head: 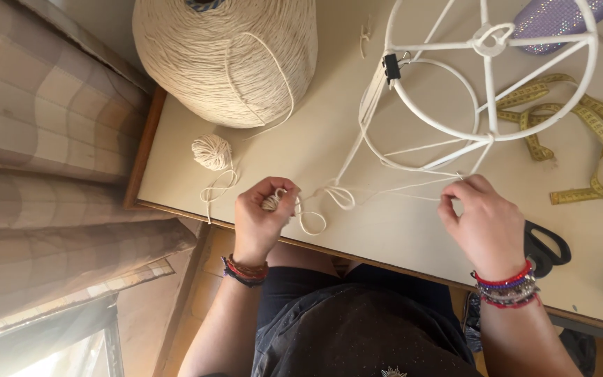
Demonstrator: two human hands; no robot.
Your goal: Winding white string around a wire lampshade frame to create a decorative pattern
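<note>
Cream tabletop (399,230) with a wooden edge, checked curtain (43,139) hanging at the left side. Cream cord (385,192) runs across the table between the two hands, looping near the front edge and rising to a white wire lampshade frame (486,77) that lies on its side.

Left hand (263,216) — curled shut into a loose fist around a small bundle of the cord, knuckles up, wrist bent in from the table edge, bracelets at the wrist. A loop of cord (312,223) hangs just beside it.

Right hand (486,220) — fingers pinched narrow on the cord right at the frame's lower ring, back of hand toward the camera, beaded bracelets on the wrist. Forearms come up from the lap on both sides, elbows apart.

Black clip (391,66) is clamped on the frame's rim. Small cord ball (211,151) sits left of the left hand, near a big cone of cream yarn (225,56). Yellow tape measure (581,132) lies tangled behind the frame; black scissor handles (546,244) poke out just beside the right wrist.
</note>
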